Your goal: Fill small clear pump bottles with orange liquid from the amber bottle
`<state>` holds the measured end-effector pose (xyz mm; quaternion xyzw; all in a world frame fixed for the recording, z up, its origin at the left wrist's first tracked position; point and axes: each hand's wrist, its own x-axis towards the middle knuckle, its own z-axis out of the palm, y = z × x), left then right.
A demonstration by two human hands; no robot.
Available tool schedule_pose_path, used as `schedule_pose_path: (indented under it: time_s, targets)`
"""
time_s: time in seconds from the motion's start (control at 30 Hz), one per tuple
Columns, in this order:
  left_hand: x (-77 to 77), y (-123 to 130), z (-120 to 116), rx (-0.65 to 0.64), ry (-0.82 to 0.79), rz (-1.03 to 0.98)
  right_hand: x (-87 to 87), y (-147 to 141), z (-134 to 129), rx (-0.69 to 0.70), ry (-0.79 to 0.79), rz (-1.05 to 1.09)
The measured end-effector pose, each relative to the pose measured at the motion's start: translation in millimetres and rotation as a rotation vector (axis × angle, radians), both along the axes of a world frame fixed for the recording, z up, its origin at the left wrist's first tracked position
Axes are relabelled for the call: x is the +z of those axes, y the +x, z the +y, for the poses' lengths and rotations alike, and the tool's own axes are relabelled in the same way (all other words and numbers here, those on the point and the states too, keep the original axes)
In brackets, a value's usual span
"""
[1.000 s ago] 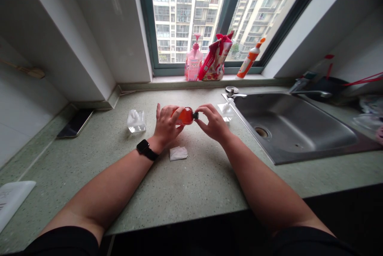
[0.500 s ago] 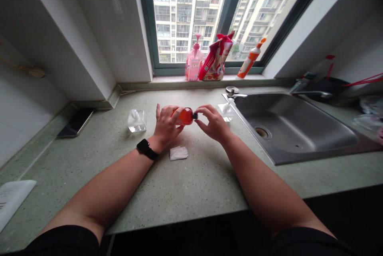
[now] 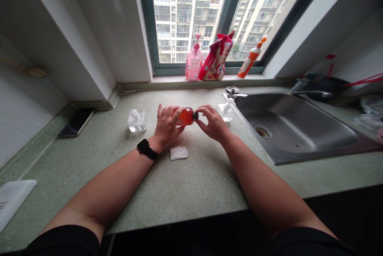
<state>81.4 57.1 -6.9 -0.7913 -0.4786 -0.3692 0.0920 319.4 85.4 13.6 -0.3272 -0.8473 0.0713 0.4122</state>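
Lying on its side above the counter, a bottle of orange-red liquid [image 3: 187, 116] points its neck to the right. My left hand [image 3: 168, 123] is wrapped round its body and hides the base. At the neck, the black cap [image 3: 195, 116] sits between the thumb and fingers of my right hand [image 3: 213, 121]. Below the bottle a folded white tissue [image 3: 178, 153] lies on the counter. To the left stands a clear square pump bottle [image 3: 137, 121]; a similar clear bottle [image 3: 226, 111] is partly hidden behind my right hand.
A steel sink [image 3: 287, 158] takes up the right side. On the windowsill stand a pink pump bottle [image 3: 194, 64], a red pouch [image 3: 217, 58] and an orange squeeze bottle [image 3: 249, 62]. A phone [image 3: 76, 123] lies at the left; a white object [image 3: 16, 196] is at the near-left edge.
Almost nothing differs. My right fingers have shifted very slightly at the cap, and the bottle stays held in my left hand.
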Motion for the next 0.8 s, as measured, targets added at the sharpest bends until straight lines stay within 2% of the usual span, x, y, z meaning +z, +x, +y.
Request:
schedule_pose_path:
  time_s: [0.57, 0.8]
  targets:
    - [-0.6, 0.6, 0.3, 0.002, -0.03, 0.016, -3.9, -8.3, -2.7, -0.237, -0.035, -0.161]
    - [-2.3, 0.3, 1.6, 0.0, -0.032, 0.006, -3.1, -13.6, -5.7, -0.275, -0.042, -0.127]
